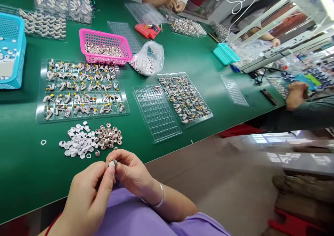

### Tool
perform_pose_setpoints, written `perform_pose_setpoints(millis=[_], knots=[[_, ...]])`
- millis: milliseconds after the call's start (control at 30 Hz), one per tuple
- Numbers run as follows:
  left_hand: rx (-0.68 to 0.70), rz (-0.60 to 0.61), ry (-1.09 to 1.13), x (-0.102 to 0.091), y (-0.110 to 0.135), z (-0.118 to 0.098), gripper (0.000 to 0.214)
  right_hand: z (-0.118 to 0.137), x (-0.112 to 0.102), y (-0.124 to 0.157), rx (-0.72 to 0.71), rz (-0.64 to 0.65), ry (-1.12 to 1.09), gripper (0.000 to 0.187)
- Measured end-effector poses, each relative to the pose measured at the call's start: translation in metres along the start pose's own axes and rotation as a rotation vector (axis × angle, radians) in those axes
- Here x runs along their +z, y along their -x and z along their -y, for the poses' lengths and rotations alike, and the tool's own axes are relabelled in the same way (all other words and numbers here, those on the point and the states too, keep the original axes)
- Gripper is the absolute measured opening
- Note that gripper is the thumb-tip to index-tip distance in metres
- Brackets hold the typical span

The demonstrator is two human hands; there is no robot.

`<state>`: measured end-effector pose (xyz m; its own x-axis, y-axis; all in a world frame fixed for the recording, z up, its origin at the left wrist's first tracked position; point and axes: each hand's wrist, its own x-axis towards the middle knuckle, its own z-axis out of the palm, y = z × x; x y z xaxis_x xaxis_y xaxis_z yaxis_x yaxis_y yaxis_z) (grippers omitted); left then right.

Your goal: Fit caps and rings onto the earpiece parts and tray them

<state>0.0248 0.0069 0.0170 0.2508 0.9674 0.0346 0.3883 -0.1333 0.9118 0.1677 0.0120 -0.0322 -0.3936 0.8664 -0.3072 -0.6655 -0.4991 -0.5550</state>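
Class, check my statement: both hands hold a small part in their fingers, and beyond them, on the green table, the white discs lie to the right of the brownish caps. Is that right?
One detail is wrong: the head view shows the white discs to the left of the brownish caps. The rest stands.

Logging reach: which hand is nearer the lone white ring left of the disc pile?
Left. The left hand is right of the white ring and lower in view; the right hand lies farther right.
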Motion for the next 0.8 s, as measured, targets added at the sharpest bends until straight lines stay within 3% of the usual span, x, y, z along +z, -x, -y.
perform_pose_setpoints(millis=[467, 800], knots=[[0.080, -0.017, -0.063, 0.0057, 0.0044, 0.0065, 0.032, -0.0061, -0.0025, 0.0005, 0.158, -0.034, -0.141, 0.033], [0.089, -0.028, -0.056, 0.0067, 0.0045, 0.0083, 0.030, -0.0089, -0.0036, 0.0000, 0.137, -0.020, -0.164, 0.029]])
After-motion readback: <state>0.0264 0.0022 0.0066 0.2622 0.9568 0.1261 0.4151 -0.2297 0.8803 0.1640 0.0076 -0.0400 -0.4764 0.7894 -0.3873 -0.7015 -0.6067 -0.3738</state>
